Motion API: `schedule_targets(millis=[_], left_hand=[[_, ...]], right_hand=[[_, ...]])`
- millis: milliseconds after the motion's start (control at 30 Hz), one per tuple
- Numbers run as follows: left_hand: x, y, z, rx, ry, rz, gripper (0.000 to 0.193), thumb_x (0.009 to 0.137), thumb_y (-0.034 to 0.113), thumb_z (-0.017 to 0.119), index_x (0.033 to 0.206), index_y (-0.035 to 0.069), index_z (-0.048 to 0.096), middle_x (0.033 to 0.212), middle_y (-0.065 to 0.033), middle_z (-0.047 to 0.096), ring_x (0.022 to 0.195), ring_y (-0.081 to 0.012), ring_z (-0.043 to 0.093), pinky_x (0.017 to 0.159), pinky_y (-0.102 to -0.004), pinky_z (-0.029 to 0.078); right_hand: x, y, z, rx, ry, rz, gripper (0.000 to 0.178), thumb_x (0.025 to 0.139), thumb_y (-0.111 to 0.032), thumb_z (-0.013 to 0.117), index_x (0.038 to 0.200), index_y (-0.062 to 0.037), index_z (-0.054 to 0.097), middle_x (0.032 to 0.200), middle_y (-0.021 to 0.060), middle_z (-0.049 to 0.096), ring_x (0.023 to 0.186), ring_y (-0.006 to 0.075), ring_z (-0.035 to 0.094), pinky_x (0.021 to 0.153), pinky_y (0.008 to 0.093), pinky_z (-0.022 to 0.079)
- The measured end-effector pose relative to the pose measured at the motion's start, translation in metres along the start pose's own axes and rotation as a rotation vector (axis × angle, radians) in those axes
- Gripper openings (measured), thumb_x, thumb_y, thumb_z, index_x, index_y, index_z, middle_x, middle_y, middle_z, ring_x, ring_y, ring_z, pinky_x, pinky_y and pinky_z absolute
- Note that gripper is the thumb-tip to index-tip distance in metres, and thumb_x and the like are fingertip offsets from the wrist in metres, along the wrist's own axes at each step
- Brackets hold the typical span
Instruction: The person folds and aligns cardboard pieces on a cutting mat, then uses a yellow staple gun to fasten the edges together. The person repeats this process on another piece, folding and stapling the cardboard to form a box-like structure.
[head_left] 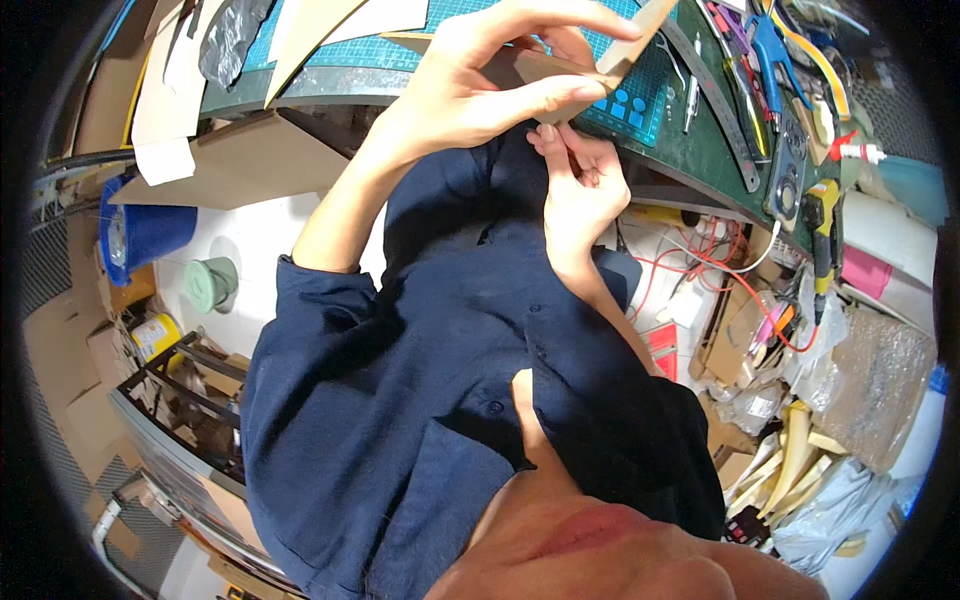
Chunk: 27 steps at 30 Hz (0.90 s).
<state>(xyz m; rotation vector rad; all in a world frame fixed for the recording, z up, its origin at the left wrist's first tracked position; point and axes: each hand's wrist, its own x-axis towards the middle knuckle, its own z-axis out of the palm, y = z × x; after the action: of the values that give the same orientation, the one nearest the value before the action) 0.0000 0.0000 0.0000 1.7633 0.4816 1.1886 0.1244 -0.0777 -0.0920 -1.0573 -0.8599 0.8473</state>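
A folded piece of brown cardboard is held up over the near edge of the workbench. My left hand grips it from the left, thumb along its near side and fingers stretched over the top toward an upright flap. Just below, my right hand is closed, its thumb and fingers pinched at the cardboard's lower edge. Whether anything small sits in that pinch is hidden. Behind the cardboard lies a green-blue cutting mat with small light blue shapes near its corner.
Right of the mat lie a steel ruler, blue-handled pliers, a phone and a yellow-black tool. Cardboard sheets overhang the bench at left. A blue bucket and red cable are below.
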Motion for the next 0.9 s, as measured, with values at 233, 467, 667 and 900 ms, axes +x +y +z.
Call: schedule_targets(millis=[233, 467, 667, 900], left_hand=[[0.004, 0.005, -0.009, -0.193, -0.089, -0.082, 0.038, 0.087, 0.003, 0.066, 0.123, 0.005, 0.056, 0.091, -0.0061, 0.065, 0.083, -0.0115, 0.062, 0.074, -0.0255, 0.051], [0.009, 0.001, -0.009, 0.067, -0.023, 0.167, 0.025, 0.082, 0.004, 0.066, 0.106, 0.007, 0.069, 0.095, -0.0083, 0.067, 0.084, -0.0208, 0.063, 0.076, -0.0304, 0.049], [0.010, -0.002, -0.013, 0.092, -0.029, 0.251, 0.016, 0.079, 0.008, 0.067, 0.095, 0.005, 0.070, 0.083, -0.0080, 0.067, 0.076, -0.0221, 0.063, 0.070, -0.0306, 0.047], [0.010, -0.002, -0.016, 0.188, -0.046, 0.289, 0.017, 0.081, 0.013, 0.067, 0.096, 0.006, 0.069, 0.080, -0.0071, 0.065, 0.074, -0.0236, 0.061, 0.068, -0.0310, 0.047]], right_hand=[[-0.003, 0.002, 0.007, 0.090, 0.041, -0.005, 0.010, 0.085, 0.010, 0.062, 0.093, 0.0060, 0.057, 0.089, 0.0134, 0.066, 0.079, 0.0192, 0.067, 0.078, 0.0315, 0.058], [-0.002, -0.003, 0.008, -0.055, 0.044, -0.036, 0.012, 0.084, 0.008, 0.064, 0.092, 0.0026, 0.057, 0.088, 0.0045, 0.061, 0.085, 0.0104, 0.059, 0.083, 0.0227, 0.046], [-0.002, 0.001, 0.002, -0.070, -0.005, 0.004, 0.017, 0.083, 0.008, 0.064, 0.098, 0.0019, 0.058, 0.095, 0.0053, 0.063, 0.089, 0.0114, 0.060, 0.086, 0.0261, 0.047], [-0.002, 0.002, 0.003, -0.129, 0.016, -0.011, 0.017, 0.084, 0.008, 0.063, 0.098, 0.0021, 0.058, 0.095, 0.0052, 0.064, 0.089, 0.0117, 0.061, 0.085, 0.0253, 0.048]])
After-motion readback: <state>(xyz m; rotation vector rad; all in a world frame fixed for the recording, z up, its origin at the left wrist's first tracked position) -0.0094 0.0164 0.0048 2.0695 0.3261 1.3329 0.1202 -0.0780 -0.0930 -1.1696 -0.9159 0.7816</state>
